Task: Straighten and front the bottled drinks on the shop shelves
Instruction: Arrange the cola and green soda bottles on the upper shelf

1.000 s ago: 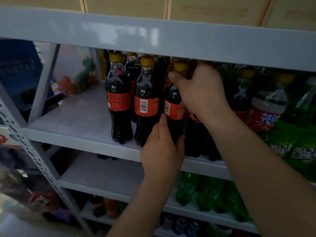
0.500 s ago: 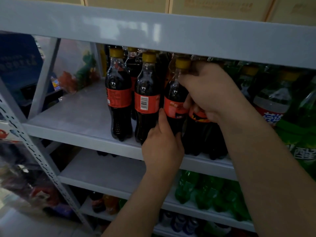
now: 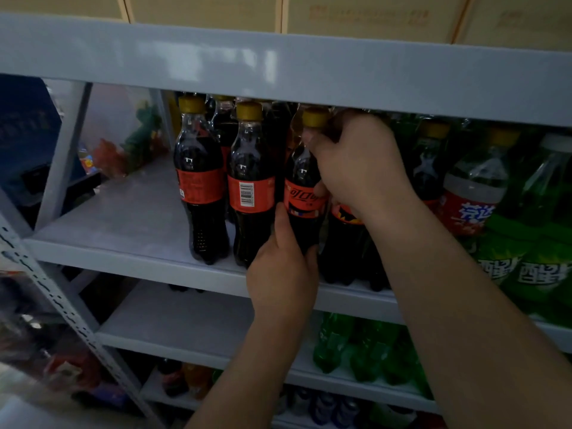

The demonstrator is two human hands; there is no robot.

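left grip [image 3: 281,274] wraps cola bottle [image 3: 301,184] base | right grip [image 3: 359,162] holds its neck — likely to turn label outward at shelf [image 3: 139,264] front edge

The grey middle shelf [image 3: 123,224] carries cola bottles [image 3: 198,187] upright near its front edge, with green bottles [image 3: 526,267] to their right. The lower shelf [image 3: 185,323] holds small green bottles [image 3: 334,342]. Cartons [image 3: 365,13] stand on the top shelf [image 3: 154,54].
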